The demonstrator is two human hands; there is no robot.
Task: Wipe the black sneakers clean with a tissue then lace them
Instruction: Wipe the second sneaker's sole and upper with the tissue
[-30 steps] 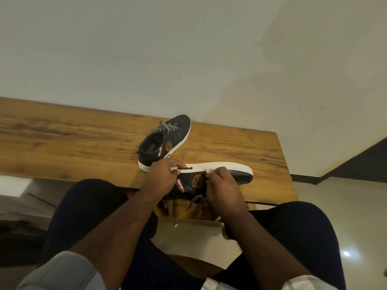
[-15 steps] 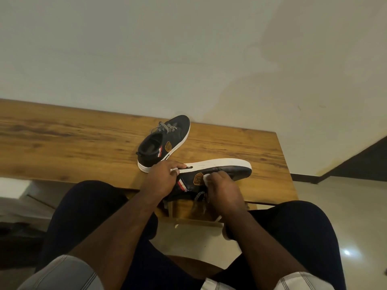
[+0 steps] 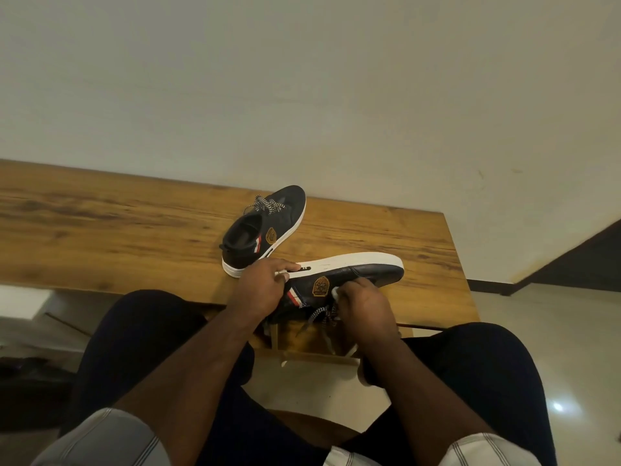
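The left hand [image 3: 260, 285] is gripping the heel of a sneaker [image 3: 349, 275] tipped on its side at the table's [image 3: 100, 230] near edge, white sole facing away. The right hand [image 3: 364, 306] is pinching a tissue [image 3: 335, 291] against the sneaker's side, laces [image 3: 317, 314] dangling below. The second sneaker [image 3: 265, 230] is sitting upright just behind, laced.

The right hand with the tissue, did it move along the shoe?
Yes. The right hand slid a little toward the toe of the held sneaker, judged against its gold badge, which now shows fully.
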